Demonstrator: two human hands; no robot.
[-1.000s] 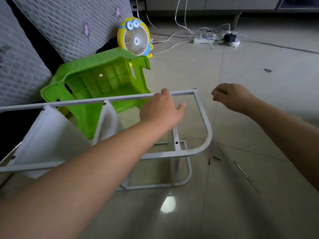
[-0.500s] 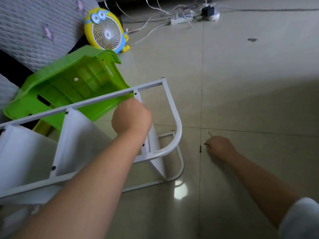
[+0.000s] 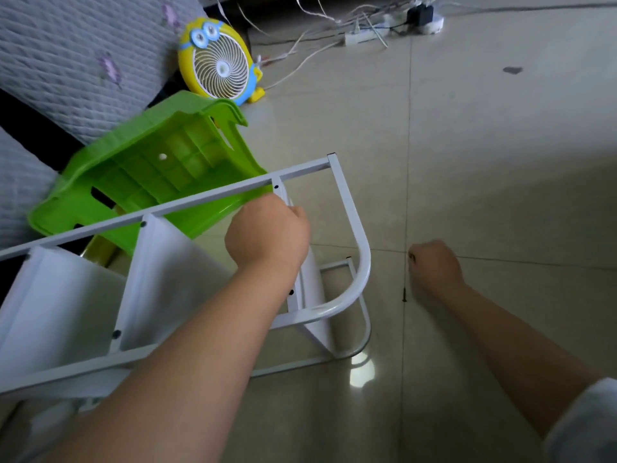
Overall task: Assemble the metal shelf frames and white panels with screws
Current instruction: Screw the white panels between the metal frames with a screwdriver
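1. Right, nearest me the white panels (image 3: pixel 66 305) sit between the two side frames of the shelf, which lies tipped on its side on the floor (image 3: pixel 500 162). They look thin, light and smooth, likely to flex, so I would not lift by them.
2. The shelf frame (image 3: pixel 350 212) is painted metal tube. I judge it stiff, fairly light and a little slick. The best hold is a straight rail or a cross rung close to a joint, not the rounded corner.
3. My left hand (image 3: pixel 267 235) has its fingers curled over a cross rung near the frame's far end and grips it. The fingertips themselves are hidden behind the hand.
4. My right hand (image 3: pixel 434 269) is down at the floor, just right of the rounded corner, with its fingers curled in tight. A dark speck at the fingertips may be a screw, but I cannot tell whether anything is pinched.
5. A loose screw (image 3: pixel 404 294) lies on the tile seam just beside that hand. It is tiny and rolls easily, so it wants a fingertip pinch.
6. Beyond the top rail a green stool (image 3: pixel 160 175) lies overturned, close against the frame. I cannot tell if they touch. It would block any swing that way.
7. Farther off stand a yellow fan (image 3: pixel 218 61) and a quilted mattress (image 3: pixel 83 61). A power strip (image 3: pixel 364 36) with loose cables lies at the floor's far edge, well apart.
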